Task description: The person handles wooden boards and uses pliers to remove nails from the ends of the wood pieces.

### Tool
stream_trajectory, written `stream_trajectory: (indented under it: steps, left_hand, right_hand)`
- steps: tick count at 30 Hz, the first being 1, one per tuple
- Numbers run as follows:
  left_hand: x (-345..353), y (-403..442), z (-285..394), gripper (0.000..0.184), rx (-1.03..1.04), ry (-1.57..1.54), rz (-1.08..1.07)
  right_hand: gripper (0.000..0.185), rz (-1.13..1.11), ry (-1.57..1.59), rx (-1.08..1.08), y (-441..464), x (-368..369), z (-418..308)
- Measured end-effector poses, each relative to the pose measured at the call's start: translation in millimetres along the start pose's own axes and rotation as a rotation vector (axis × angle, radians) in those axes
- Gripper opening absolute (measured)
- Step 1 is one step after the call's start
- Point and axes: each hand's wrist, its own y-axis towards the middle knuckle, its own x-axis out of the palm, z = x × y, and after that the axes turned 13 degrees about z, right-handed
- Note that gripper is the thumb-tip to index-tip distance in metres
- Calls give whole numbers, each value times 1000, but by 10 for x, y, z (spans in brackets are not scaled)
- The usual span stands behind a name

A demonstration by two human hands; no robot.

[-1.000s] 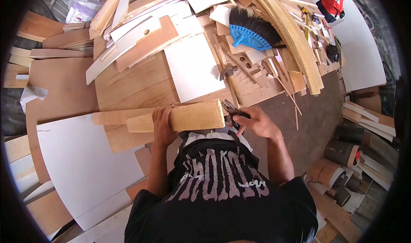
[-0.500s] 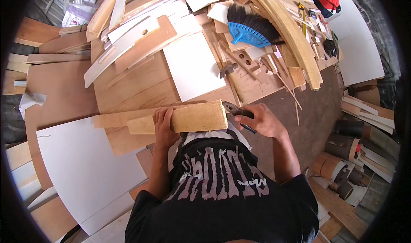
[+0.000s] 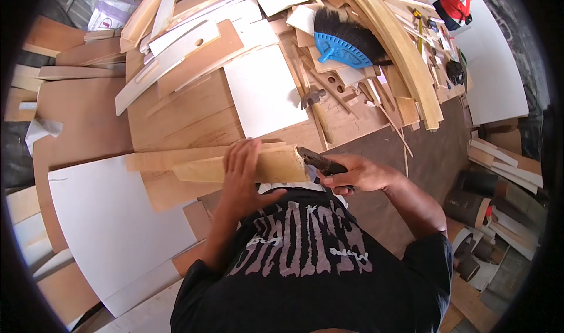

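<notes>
A thick pale wooden beam (image 3: 273,166) lies across in front of my body, its rough end facing right. My left hand (image 3: 242,177) rests on top of the beam near that end, fingers over it and thumb spread to the right. My right hand (image 3: 355,173) is wrapped round dark pliers (image 3: 320,162), whose jaws touch the upper corner of the beam's rough end. A longer, thinner board (image 3: 153,161) lies beneath and behind the beam. Beyond them a claw hammer (image 3: 313,99) lies on the workbench (image 3: 188,118).
A white panel (image 3: 264,89) and a blue brush (image 3: 343,50) lie on the bench among wood offcuts. Long curved boards (image 3: 405,51) run along its right side. Another person (image 3: 452,7) is at the far right. Rolls (image 3: 464,207) lie on the floor at right.
My left hand has shifted right along the beam, its thumb spreading. The beam has tilted and its right end has come slightly left. My right forearm has swung outward, the pliers still held.
</notes>
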Motion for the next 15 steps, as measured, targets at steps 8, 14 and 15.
stream_trajectory:
  steps: [8, 14, 15]
  left_hand:
    - [356, 25, 95, 96, 105, 12, 98]
    - [442, 64, 147, 81, 250, -45, 87]
    - [450, 81, 183, 81, 256, -60, 75]
  right_hand:
    - [35, -87, -60, 139, -214, -211, -274]
    - [40, -10, -668, -64, -348, -455, -294]
    - [42, 26, -879, -295, -371, -499, -249]
